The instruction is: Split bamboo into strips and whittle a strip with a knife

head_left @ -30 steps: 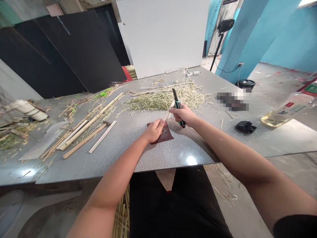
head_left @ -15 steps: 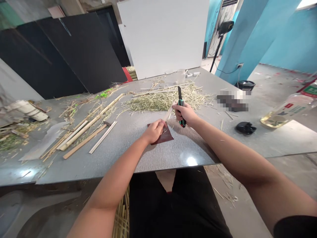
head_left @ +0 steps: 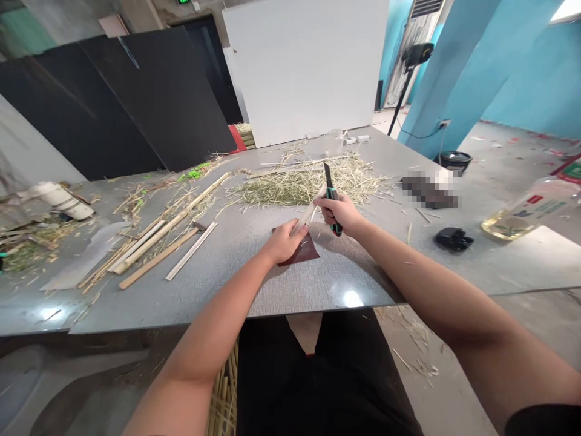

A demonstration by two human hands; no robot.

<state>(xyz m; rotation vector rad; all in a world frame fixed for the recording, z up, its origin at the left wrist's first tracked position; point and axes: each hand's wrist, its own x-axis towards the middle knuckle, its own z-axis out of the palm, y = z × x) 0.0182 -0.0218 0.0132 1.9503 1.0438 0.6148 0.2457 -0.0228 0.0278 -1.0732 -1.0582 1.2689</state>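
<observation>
My left hand (head_left: 284,240) is closed around the near end of a pale, flat bamboo strip (head_left: 308,213). The strip slants up and away to the right, toward my right hand (head_left: 341,215). That hand is wrapped round a black and green utility knife (head_left: 332,194), its dark blade pointing up and away. Fingers of my right hand also touch the far end of the strip. Beneath my left hand a dark red-brown sheet (head_left: 302,254) lies flat on the table, partly covered by the hand.
A heap of thin shavings (head_left: 290,186) lies beyond my hands on the grey table (head_left: 227,284). Bamboo poles (head_left: 177,221) and a hammer (head_left: 158,257) are at the left. On the right are a black object (head_left: 454,238) and an oil bottle (head_left: 521,212).
My left hand has shifted slightly along the strip, its thumb now lying along it. The knife has tilted a little to the left. The whole view has moved slightly.
</observation>
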